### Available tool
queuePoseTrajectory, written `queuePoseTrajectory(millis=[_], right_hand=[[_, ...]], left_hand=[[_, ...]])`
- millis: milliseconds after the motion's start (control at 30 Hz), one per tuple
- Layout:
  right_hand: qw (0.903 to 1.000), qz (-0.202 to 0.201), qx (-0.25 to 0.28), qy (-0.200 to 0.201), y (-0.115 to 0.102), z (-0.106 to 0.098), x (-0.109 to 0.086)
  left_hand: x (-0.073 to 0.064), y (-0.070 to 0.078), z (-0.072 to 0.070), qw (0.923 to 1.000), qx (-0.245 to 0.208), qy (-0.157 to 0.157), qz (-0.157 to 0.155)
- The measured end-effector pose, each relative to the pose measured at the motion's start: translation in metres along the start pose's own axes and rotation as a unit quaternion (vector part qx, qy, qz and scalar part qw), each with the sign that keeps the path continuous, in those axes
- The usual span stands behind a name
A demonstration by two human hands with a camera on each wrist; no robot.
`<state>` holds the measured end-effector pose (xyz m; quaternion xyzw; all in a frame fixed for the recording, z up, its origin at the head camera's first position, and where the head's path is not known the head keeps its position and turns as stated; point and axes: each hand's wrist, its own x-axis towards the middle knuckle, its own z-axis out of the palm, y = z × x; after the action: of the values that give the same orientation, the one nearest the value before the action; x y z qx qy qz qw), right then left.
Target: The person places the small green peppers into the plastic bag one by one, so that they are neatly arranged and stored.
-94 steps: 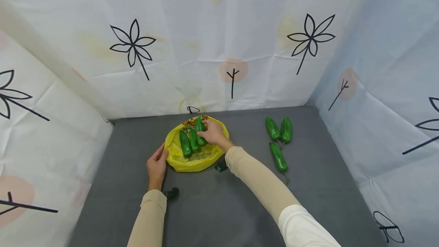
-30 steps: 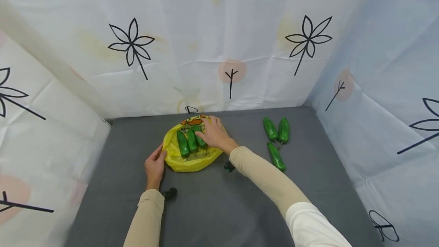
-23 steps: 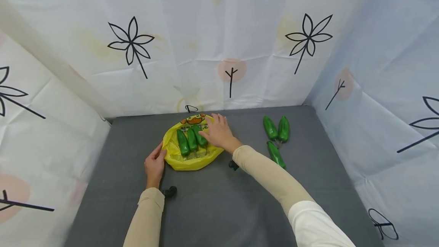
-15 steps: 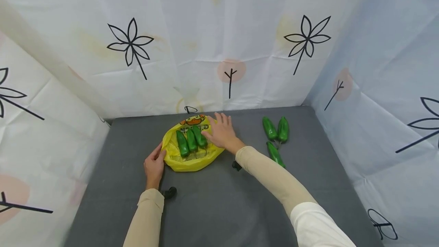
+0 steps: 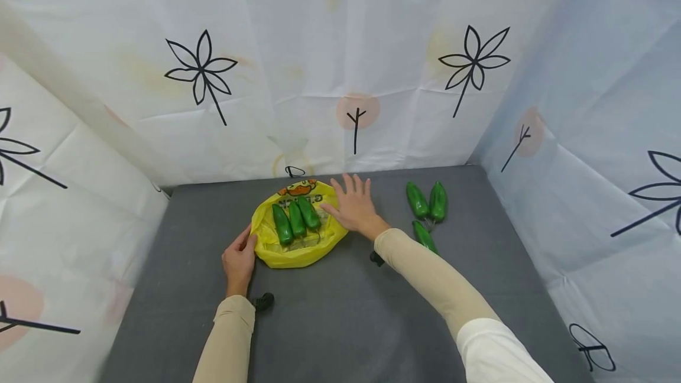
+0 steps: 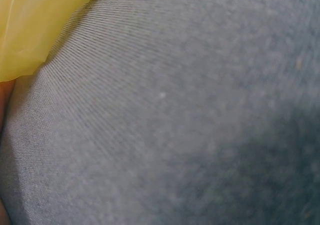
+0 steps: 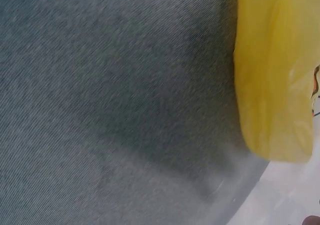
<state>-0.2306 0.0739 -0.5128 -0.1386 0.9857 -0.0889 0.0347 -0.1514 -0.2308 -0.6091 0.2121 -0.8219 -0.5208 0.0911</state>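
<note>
A: Where do we find the yellow bag?
B: We see it towards the far left of the grey table, its mouth facing up, with a printed figure on its far side.
A: And what do we have inside it?
B: Three green peppers, lying side by side.
A: How does our left hand stand?
B: It pinches the bag's left rim between thumb and fingers.
A: And our right hand?
B: Its fingers are spread apart, gripping nothing, at the bag's right rim; we cannot tell whether it touches the plastic.
A: Do we have anything farther right?
B: Three more peppers on the table, well apart from the bag: two far ones next to each other, one nearer, its near end hidden by our right sleeve.
A: Beyond the table?
B: A white cloth with black leaf drawings.
</note>
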Motion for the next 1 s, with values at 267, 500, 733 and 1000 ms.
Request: queuePoseTrajectory(millis=[267, 500, 733, 1000], right_hand=[[1.0000, 0.005, -0.007, 0.003, 0.011, -0.001, -0.004], [0.9999, 0.011, -0.007, -0.009, 0.020, 0.002, -0.002], [0.9999, 0.015, -0.009, 0.000, 0.030, 0.001, -0.008], [0.9992, 0.037, -0.012, 0.009, 0.047, 0.004, -0.013]], left_hand=[[0.000, -0.001, 0.000, 0.9998, -0.008, -0.007, 0.014], [0.000, -0.003, 0.001, 0.9999, -0.004, -0.008, 0.013], [0.001, -0.003, 0.001, 0.9998, -0.004, -0.006, 0.016], [0.000, -0.002, 0.000, 0.9998, -0.010, -0.011, 0.011]])
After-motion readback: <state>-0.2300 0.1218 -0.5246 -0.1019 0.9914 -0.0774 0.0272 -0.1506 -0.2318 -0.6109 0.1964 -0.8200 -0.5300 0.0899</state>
